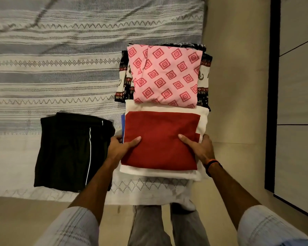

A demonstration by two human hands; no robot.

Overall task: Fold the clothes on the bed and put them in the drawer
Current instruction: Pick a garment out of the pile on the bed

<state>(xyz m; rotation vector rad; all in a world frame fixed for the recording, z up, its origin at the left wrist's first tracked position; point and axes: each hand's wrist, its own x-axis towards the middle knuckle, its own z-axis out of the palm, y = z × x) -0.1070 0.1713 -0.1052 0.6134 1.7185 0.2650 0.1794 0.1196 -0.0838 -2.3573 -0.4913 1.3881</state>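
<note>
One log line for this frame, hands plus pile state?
left hand: grips stack | right hand: grips stack | stack: red over white | black trousers: folded on bed

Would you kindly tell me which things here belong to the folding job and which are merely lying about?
Job:
- red garment, gripped by left hand and right hand
- white garment beneath
- pink patterned garment
- black trousers

Lying about:
- striped bedspread
- wardrobe panel

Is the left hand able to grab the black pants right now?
Probably not right away. The left hand is gripping the edge of the stack under the red cloth. The black pants lie just beside it with nothing covering them, so once it lets go they look easy to reach.
</note>
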